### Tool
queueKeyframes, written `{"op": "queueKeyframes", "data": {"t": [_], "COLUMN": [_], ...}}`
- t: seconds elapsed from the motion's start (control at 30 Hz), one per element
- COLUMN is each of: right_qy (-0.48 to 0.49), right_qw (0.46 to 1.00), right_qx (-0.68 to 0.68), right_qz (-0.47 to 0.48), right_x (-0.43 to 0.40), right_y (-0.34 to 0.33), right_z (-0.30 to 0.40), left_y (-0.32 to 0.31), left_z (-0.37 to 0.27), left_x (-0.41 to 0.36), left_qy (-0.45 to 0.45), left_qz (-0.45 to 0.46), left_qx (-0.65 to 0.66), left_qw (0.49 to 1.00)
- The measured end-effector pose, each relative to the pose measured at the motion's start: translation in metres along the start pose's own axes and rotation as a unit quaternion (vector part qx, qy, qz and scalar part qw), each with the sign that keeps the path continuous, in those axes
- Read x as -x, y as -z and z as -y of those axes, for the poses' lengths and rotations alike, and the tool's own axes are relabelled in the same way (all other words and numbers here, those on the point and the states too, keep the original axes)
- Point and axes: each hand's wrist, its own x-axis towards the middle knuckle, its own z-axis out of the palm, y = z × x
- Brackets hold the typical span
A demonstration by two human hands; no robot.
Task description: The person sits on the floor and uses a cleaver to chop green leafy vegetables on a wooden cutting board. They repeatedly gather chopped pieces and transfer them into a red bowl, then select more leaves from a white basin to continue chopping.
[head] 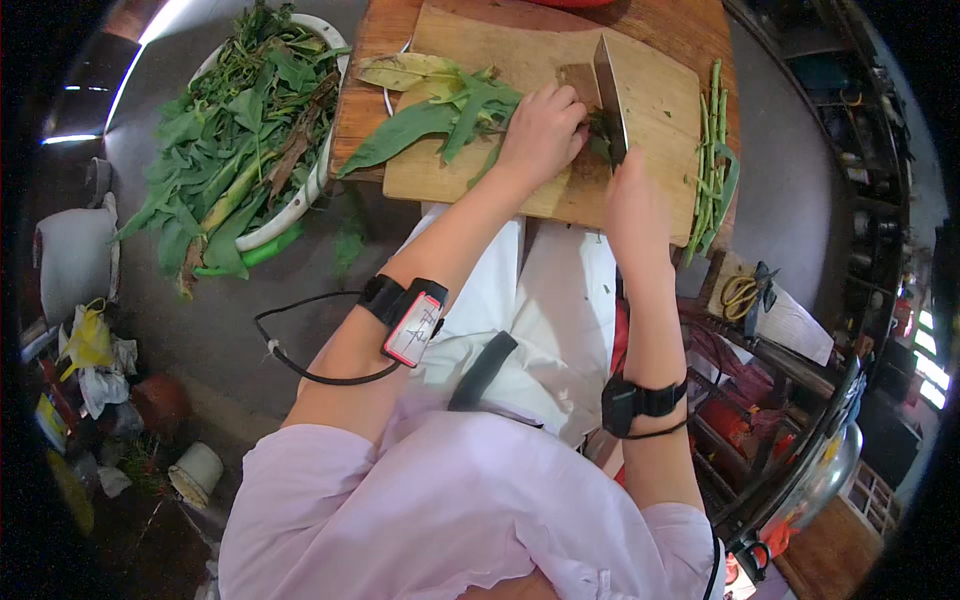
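Note:
My right hand [634,202] grips a cleaver [611,97] whose broad blade stands on edge over a wooden cutting board [465,37]. Its handle is hidden inside my fist. Just left of the blade, my left hand [544,127] presses a bunch of green leaves [472,112] down with curled fingers. Long leaf tips fan out to the left, one of them yellowed [409,71]. Small dark green cut bits [600,146] lie between my left fingers and the blade.
Green stalks [709,165] lie along the board's right edge. A white basin [315,180] heaped with leafy greens [240,142] stands left of the wooden table [367,97]. Scissors with yellow handles [741,296] rest at lower right, near a rack [787,367].

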Motion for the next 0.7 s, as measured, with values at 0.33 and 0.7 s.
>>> {"op": "queueKeyframes", "data": {"t": [0.33,0.7], "right_qy": [-0.033,0.037], "right_qw": [0.998,0.997], "right_qx": [-0.056,0.059], "right_qz": [0.004,0.028], "right_x": [-0.003,0.039], "right_y": [0.039,0.023], "right_z": [-0.019,0.007], "left_y": [-0.004,-0.010], "left_z": [0.002,0.007], "left_x": [0.004,0.001], "left_qy": [-0.010,-0.019], "left_qz": [-0.028,-0.032], "left_qx": [-0.018,-0.026], "left_qw": [0.999,0.999]}}
